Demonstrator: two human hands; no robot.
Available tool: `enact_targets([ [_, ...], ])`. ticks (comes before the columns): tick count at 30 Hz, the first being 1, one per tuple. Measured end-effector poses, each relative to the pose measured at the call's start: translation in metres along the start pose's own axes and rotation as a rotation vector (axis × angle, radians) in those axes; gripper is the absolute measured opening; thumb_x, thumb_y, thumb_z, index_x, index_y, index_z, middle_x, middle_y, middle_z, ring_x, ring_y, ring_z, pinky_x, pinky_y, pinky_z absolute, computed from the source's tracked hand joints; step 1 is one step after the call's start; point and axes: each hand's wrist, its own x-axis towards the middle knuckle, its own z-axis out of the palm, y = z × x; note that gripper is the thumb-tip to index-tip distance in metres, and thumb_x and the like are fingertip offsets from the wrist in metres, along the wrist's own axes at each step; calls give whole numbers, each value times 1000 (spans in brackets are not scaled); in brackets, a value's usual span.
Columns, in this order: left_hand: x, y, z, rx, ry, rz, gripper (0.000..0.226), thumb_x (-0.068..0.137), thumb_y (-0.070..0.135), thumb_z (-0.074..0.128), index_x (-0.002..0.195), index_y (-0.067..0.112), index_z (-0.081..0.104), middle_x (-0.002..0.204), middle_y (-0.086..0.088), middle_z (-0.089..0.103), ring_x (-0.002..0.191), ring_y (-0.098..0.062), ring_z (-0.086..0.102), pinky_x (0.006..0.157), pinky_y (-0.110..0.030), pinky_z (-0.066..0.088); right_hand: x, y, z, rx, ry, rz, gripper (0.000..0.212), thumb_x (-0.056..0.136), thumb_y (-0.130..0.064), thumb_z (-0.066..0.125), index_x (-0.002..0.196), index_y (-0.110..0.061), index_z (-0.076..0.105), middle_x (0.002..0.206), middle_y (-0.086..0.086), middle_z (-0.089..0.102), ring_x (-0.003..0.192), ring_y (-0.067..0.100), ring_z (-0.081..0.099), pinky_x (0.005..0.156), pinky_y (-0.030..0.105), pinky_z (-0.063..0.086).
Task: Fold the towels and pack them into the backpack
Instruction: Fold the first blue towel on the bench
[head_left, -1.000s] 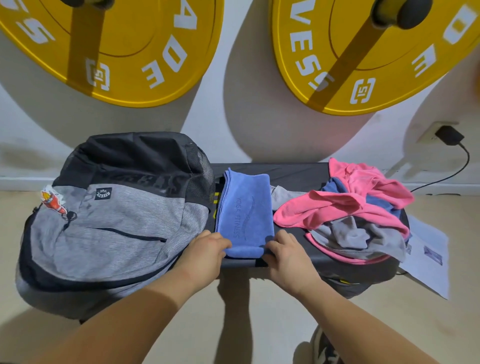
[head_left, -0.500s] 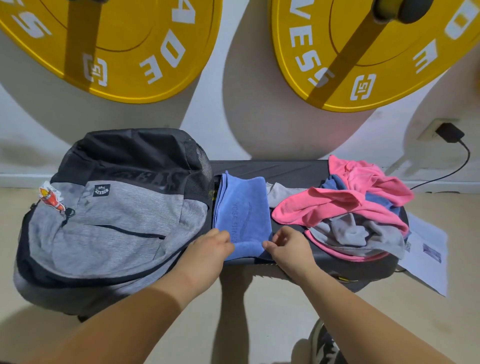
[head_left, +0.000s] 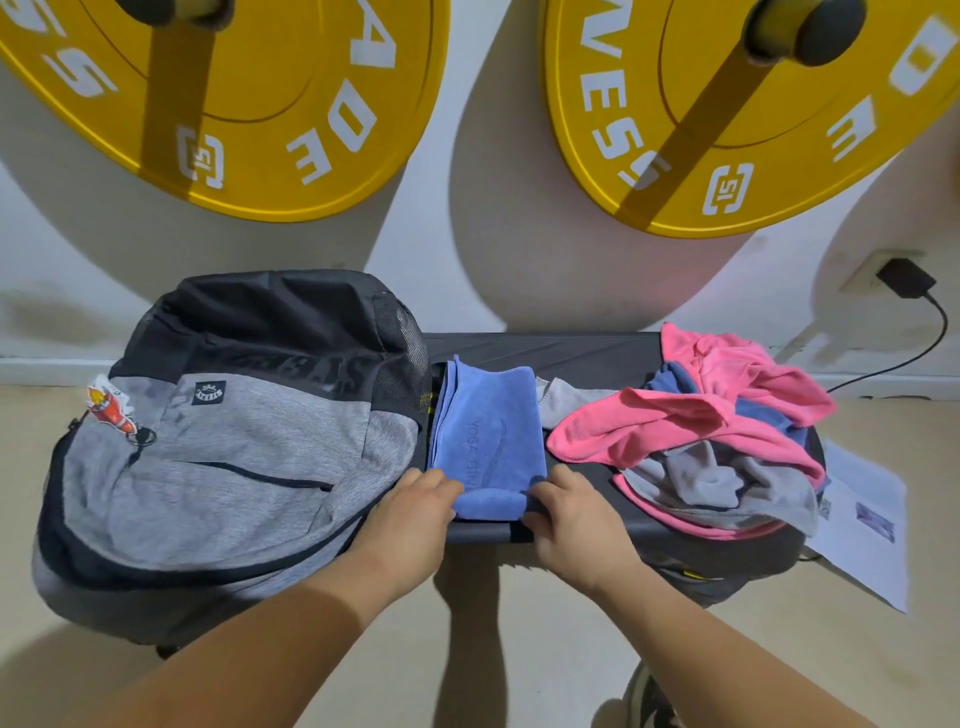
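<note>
Blue towel (head_left: 488, 441) sits on the table (head_left: 571, 353) between the backpack (head_left: 234, 441) and the messy pile (head_left: 717, 441). Left hand (head_left: 415, 512) and right hand (head_left: 574, 512) each have a grip pinched on its near end. If 1 side lifts ahead, the layers probably slide apart. Long axis points away toward the wall (head_left: 493, 260).

We see the blue towel (head_left: 488, 441) at the bench's near edge as soft, matt, fine-napped cloth with lettering pressed faintly into it. The backpack (head_left: 223, 457) on the left end is heathered grey knit fabric below and smooth black woven cloth above, with a black mesh (head_left: 402, 332) side. The bench (head_left: 571, 353) top looks smooth, matt and black. The pink towels (head_left: 649, 421) and grey towel (head_left: 711, 483) are fuzzy cloth. The yellow plates (head_left: 291, 78) look smooth and faintly glossy. The sheet (head_left: 857, 561) is white paper.
</note>
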Motion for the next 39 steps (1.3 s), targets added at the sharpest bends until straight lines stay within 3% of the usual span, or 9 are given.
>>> enact_targets([
  [4, 1, 0, -3, -220, -20, -138, 13, 99, 21, 47, 106, 19, 58, 102, -1, 63, 97, -26, 58, 84, -38, 47, 5, 0, -18, 434, -119, 268, 17, 90, -33, 63, 108, -33, 62, 88, -11, 60, 85, 17, 61, 80, 35, 51],
  [9, 4, 5, -8, -190, 72, -213, 5, 94, 26, 55, 97, 23, 52, 98, 2, 55, 88, -25, 57, 78, -41, 50, 13, -2, -14, 500, -206, 451, 15, 88, -32, 63, 84, -18, 69, 77, -3, 70, 77, 19, 65, 79, 38, 55],
  [12, 4, 8, -11, 44, 127, 23, 27, 75, 5, 69, 88, 23, 54, 93, 3, 50, 81, -23, 52, 59, -36, 48, 17, -3, -13, 499, -98, 520, 19, 86, -36, 70, 84, -18, 63, 81, -2, 68, 78, 19, 64, 72, 39, 54],
  [15, -1, 13, -9, 210, 73, 184, 40, 52, -2, 74, 74, 23, 53, 77, 6, 53, 70, -20, 55, 49, -30, 44, 10, -4, -8, 202, 83, 318, 25, 92, -42, 66, 84, -22, 55, 86, -5, 57, 79, 20, 56, 62, 35, 42],
  [19, -5, 10, -9, 164, 36, 183, 18, 74, 18, 71, 86, 23, 57, 88, 6, 58, 86, -19, 59, 60, -31, 53, -4, -1, 4, -99, 214, -27, 27, 93, -44, 61, 85, -19, 58, 84, 0, 48, 73, 25, 51, 54, 33, 34],
  [25, 0, 4, -12, 130, 6, 67, 15, 92, 16, 60, 105, 21, 56, 112, 5, 48, 106, -21, 48, 74, -38, 53, -3, 8, 5, -218, 104, -92, 31, 71, -25, 80, 95, -19, 62, 92, 1, 55, 78, 26, 57, 56, 37, 43],
  [30, 8, 5, -15, 56, -41, -21, 24, 92, 12, 50, 112, 24, 57, 107, 4, 56, 105, -23, 51, 86, -39, 49, 16, 1, -24, 111, -138, 124, 15, 86, -30, 62, 96, -20, 61, 96, -1, 61, 88, 22, 58, 74, 38, 50],
  [35, 6, 16, -21, -208, -170, -227, 21, 82, 22, 46, 95, 22, 63, 96, -2, 63, 94, -28, 59, 81, -38, 51, 18, 4, -33, 549, -225, 423, 10, 83, -19, 67, 85, -10, 64, 71, 3, 65, 57, 16, 55, 52, 26, 44],
  [39, 7, 17, -20, -47, 36, -175, 11, 83, 28, 54, 94, 24, 56, 98, 3, 52, 92, -22, 53, 76, -38, 52, 21, 4, -25, 559, -177, 481, 16, 86, -27, 66, 87, -12, 59, 76, 6, 67, 61, 21, 62, 59, 34, 54],
])
